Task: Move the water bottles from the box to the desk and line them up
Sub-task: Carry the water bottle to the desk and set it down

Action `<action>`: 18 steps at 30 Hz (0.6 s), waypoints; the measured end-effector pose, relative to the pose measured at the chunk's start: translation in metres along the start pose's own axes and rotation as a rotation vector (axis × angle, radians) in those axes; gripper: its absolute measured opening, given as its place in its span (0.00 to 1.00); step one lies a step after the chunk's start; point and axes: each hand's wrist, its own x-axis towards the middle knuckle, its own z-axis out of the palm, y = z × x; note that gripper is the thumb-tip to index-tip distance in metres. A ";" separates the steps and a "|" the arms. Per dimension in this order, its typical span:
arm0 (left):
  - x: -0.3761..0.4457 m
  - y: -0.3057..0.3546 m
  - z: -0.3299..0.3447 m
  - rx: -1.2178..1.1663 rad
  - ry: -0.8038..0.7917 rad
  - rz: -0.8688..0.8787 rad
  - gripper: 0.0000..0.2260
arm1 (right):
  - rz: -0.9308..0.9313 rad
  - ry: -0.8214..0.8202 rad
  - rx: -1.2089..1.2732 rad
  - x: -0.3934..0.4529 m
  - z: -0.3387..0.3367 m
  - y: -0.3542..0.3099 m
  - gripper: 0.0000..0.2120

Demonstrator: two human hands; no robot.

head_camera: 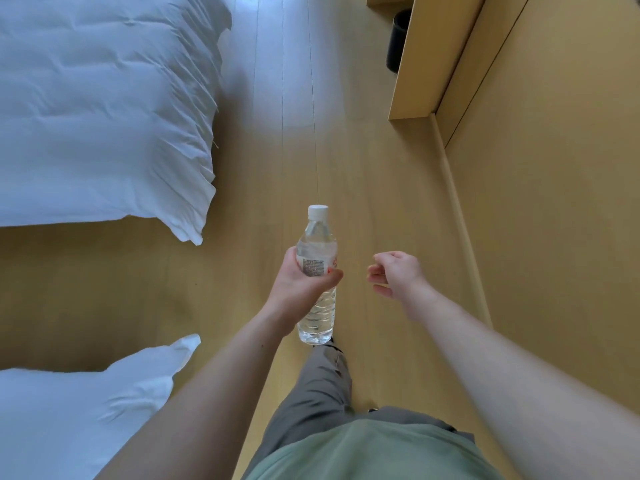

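The left hand (304, 282) grips a clear water bottle (317, 271) round its labelled middle, fingers and thumb curled about it, white cap pointing away — the bottle is held in the air above the wooden floor (381, 188). The right hand (394, 273) hangs just beside it, fingers loosely curled, holding nothing. White bedding (100, 109) lies to the left; a black bin (398, 39) stands far ahead by a wooden panel (436, 53).

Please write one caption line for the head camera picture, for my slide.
Left hand carries a capped water bottle above the wooden floor beside white beds; right hand holds nothing.
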 end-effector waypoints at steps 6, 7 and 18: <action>0.079 0.048 -0.040 -0.002 -0.020 0.015 0.24 | -0.012 0.020 0.033 0.048 0.046 -0.075 0.04; 0.091 0.054 -0.045 0.001 -0.021 0.016 0.24 | -0.014 0.024 0.039 0.056 0.053 -0.084 0.04; 0.203 0.099 -0.063 0.018 -0.034 -0.018 0.24 | 0.001 0.046 0.041 0.132 0.086 -0.164 0.04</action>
